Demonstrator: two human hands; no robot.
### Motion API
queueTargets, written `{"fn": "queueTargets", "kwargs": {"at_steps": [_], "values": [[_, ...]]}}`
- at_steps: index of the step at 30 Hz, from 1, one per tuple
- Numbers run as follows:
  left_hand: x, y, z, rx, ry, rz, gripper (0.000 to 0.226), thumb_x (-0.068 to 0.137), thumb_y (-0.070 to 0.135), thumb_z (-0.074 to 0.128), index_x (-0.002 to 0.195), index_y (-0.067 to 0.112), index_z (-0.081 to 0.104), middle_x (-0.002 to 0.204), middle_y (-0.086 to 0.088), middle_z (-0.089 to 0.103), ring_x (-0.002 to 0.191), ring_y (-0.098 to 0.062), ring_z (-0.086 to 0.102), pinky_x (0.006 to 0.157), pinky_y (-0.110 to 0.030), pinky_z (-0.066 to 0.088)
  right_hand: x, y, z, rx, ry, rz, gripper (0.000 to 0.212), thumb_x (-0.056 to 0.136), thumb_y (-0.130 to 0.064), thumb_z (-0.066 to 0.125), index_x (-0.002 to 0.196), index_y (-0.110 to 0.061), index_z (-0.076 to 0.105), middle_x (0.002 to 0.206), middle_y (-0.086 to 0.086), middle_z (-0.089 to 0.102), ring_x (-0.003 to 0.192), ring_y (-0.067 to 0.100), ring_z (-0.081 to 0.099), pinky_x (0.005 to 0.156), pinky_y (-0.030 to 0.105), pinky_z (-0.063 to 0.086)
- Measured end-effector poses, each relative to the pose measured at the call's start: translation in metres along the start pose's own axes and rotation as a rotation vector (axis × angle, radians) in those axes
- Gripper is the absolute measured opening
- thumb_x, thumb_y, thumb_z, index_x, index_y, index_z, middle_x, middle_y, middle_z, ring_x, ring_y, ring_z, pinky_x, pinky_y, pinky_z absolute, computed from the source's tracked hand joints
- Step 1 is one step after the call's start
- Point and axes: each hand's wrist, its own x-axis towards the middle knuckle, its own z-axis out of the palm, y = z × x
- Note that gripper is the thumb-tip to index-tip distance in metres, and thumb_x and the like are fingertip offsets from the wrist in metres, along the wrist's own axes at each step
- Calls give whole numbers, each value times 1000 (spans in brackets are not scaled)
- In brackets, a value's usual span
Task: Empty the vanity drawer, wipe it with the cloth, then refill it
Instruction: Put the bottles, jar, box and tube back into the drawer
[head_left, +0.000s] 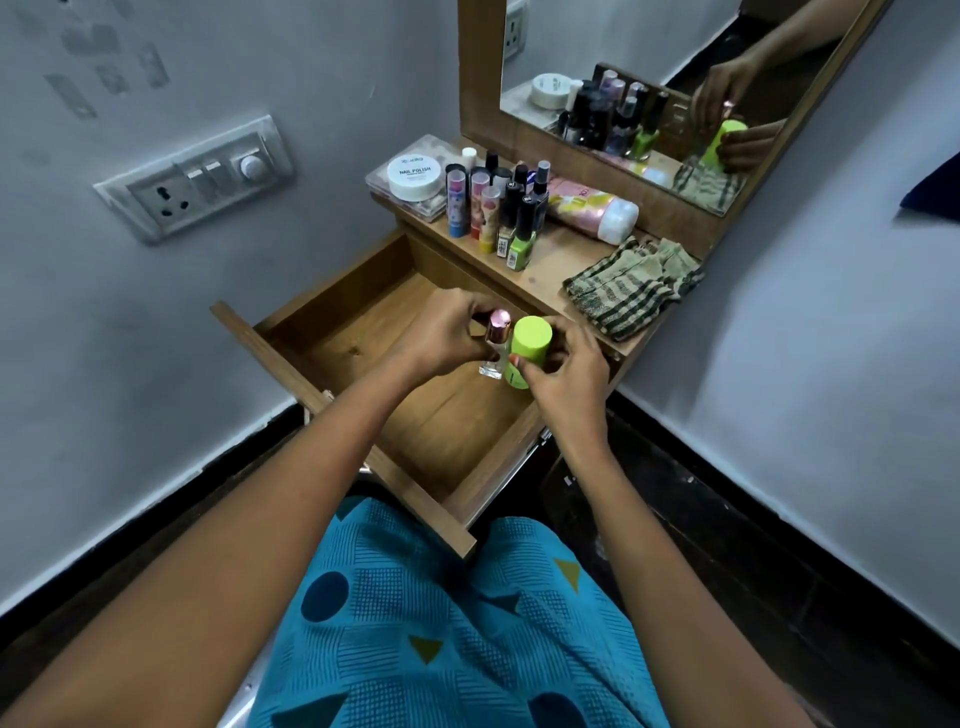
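Left hand (448, 332) pinches the pink-capped bottle (497, 339) and right hand (571, 375) wraps the green bottle (530, 340), both upright over the otherwise bare drawer (363, 332) (cloth (628, 291) lies folded on the vanity top (550, 255), I'd guess ready for wiping).

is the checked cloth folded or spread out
Folded: the checked cloth lies as a compact layered bundle on the vanity top.

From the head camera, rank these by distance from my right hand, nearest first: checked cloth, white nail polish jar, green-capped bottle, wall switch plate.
1. Green-capped bottle: gripped by the right hand, over the drawer.
2. Checked cloth: on the vanity top, just beyond the hand.
3. White nail polish jar: back left of the top.
4. Wall switch plate: on the left wall.
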Motion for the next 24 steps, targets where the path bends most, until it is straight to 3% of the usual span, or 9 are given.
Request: {"fn": "queueTargets", "kwargs": {"at_steps": [3,8,10,13,16,19,24], "values": [[5,-14,15,-9,-31,0,36,74,7,72,109,7,64,110,-7,67,95,-7,57,67,3,34,-4,10,7,-26,-21,26,45,70,-2,75,111,-7,56,108,-5,46,105,17,55,95,32,48],[16,-26,32,-10,-93,27,32,78,6,68,110,4,63,111,-10,66,102,-18,61,80,-15,44,-6,29,18,-82,6,47,46,72,-3,73,115,-5,54,114,7,52,105,18,55,94,37,49],[22,-27,36,-10,-89,32,31,77,5,68,108,3,63,110,-11,66,101,-19,61,77,-11,40,-6,34,22,-97,48,46,46,72,-3,73,115,-4,54,114,9,53,107,18,54,95,38,48],[31,-29,42,-16,-90,34,33,77,3,68,110,3,63,110,-11,66,98,-13,57,74,4,32,-4,43,27,-257,107,67,47,75,-12,72,118,-8,54,118,8,55,117,22,46,103,44,32],[40,-32,48,-20,-107,44,31,78,3,67,109,3,62,110,-11,66,98,-12,58,75,4,31,-1,51,28,-365,136,116,49,77,-19,70,122,-12,53,126,6,55,128,28,37,106,48,19],[45,-32,53,-30,-109,61,33,78,2,66,111,2,62,112,-10,66,103,-18,61,79,-4,34,1,55,29,-384,173,149,49,77,-18,69,123,-12,53,127,7,54,128,29,36,105,46,18],[55,-32,60,-37,-94,85,28,77,-3,64,105,0,64,106,-13,68,94,-13,59,73,-7,35,7,55,32,-430,253,176,49,77,-17,69,123,-12,54,127,7,55,122,27,38,94,36,17]]}}
